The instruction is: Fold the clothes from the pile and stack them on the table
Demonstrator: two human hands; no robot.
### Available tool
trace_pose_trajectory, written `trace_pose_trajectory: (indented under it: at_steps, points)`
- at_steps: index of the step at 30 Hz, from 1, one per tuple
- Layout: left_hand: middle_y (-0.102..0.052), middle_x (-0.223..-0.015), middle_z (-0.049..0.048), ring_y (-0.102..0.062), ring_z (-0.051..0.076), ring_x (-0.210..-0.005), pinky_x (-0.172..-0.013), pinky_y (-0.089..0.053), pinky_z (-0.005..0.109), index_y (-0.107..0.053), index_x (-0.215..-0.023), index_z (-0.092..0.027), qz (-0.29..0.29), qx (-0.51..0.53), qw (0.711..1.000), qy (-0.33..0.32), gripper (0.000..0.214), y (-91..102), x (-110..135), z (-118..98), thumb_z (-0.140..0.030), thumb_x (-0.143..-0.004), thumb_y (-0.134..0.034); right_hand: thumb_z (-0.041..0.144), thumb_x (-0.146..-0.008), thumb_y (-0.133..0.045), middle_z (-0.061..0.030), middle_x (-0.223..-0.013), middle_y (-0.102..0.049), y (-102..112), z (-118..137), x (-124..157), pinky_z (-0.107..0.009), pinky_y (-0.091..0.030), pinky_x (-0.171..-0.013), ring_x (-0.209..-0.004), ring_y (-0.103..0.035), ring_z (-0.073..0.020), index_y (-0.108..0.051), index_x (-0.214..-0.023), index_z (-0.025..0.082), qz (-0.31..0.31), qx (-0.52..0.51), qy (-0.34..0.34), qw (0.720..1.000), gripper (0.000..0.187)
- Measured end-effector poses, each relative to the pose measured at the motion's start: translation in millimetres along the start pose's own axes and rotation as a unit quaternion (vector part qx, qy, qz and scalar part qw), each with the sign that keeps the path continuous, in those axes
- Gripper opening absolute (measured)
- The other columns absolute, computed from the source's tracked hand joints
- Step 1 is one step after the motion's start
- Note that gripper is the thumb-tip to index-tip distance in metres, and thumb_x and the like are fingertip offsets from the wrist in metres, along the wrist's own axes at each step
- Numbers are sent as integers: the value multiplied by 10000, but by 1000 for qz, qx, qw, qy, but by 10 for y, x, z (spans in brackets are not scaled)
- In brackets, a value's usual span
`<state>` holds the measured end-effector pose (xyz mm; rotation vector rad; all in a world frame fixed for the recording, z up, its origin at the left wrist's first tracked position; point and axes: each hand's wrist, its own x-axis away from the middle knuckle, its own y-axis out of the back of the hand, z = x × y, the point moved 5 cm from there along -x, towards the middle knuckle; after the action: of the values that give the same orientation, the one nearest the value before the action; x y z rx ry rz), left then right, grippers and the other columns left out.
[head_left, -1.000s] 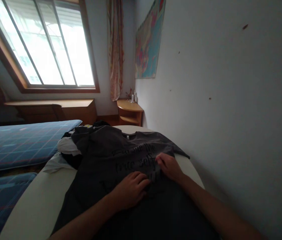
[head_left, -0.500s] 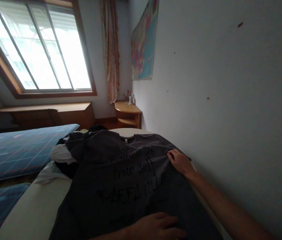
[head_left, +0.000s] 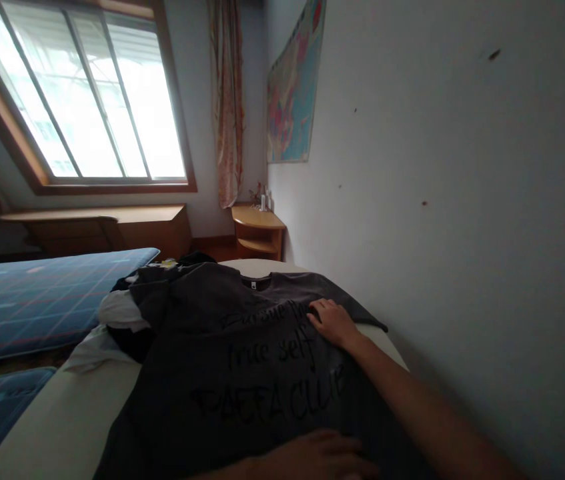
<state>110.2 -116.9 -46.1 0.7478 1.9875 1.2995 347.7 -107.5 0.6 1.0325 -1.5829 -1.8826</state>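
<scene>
A dark grey T-shirt with black lettering is spread out on a pale covered surface, its neck opening and small white label at the far end. My right hand rests on the upper right chest of the shirt, beside the lettering, fingers apart and slightly bent. Near the bottom edge of the view, my left hand lies over the lower front of the shirt, fingers stretched out to the right. The fingertips of the left hand are dim and partly cut off by the frame.
A heap of white and black clothes lies left of the shirt. Blue checked padding stands beyond it. A white wall borders the right side. A wooden corner shelf and a long desk stand under the window.
My right hand has moved left from the shirt's right side toward the lettering. The right sleeve now lies more spread out. My left hand is slightly lower in view.
</scene>
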Motion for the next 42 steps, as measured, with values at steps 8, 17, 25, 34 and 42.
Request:
trace_pose_trajectory:
  at_steps: [8,17,25,34,42]
  points:
    - [-334,-1598,115,-239,322,-1493,-1195,-252,563,-469,-1427,-198,-148,-137,884,422,490,1043,716,1212,-331,-956,-498,359,-1008,-430,-133,-1193,-639,-99,130,-686,-369,-423,-938,-1121,-568,-260,-648,-1077,162,24,-9,-43,999,302]
    - [-367,-1585,81,-303,292,-1471,-1203,-249,561,-481,-1426,-234,-170,-155,874,427,525,901,907,1403,-264,-904,-514,278,-1003,-451,-111,-1322,-618,-306,237,-1565,-316,-458,-921,-1143,-615,-229,-597,-1260,192,41,-42,-73,996,307]
    - [-333,-1601,88,-257,306,-1488,-1201,-245,579,-413,-1482,-237,-173,-150,872,433,624,971,889,1425,-238,-868,-522,184,-946,-520,-183,-1181,-680,-469,222,-2016,-342,-457,-942,-1124,-633,-279,-674,-1134,127,65,-46,-99,992,250]
    - [-308,-1610,106,-232,364,-1489,-1178,-244,611,-385,-1517,-266,-167,-151,835,503,636,939,955,1558,-340,-900,-521,276,-1005,-447,-162,-1502,-430,-625,338,-1918,-323,-359,-1091,-1330,-465,-235,-434,-1443,126,16,-82,-56,995,464]
    - [-357,-1586,121,-270,371,-1474,-1182,-242,581,-460,-1481,-238,-127,-160,828,522,585,914,973,1562,-447,-935,-472,413,-1034,-397,-58,-1530,-446,-515,194,-1287,-276,-292,-1138,-1375,-421,-178,-499,-1435,212,30,-83,8,996,460]
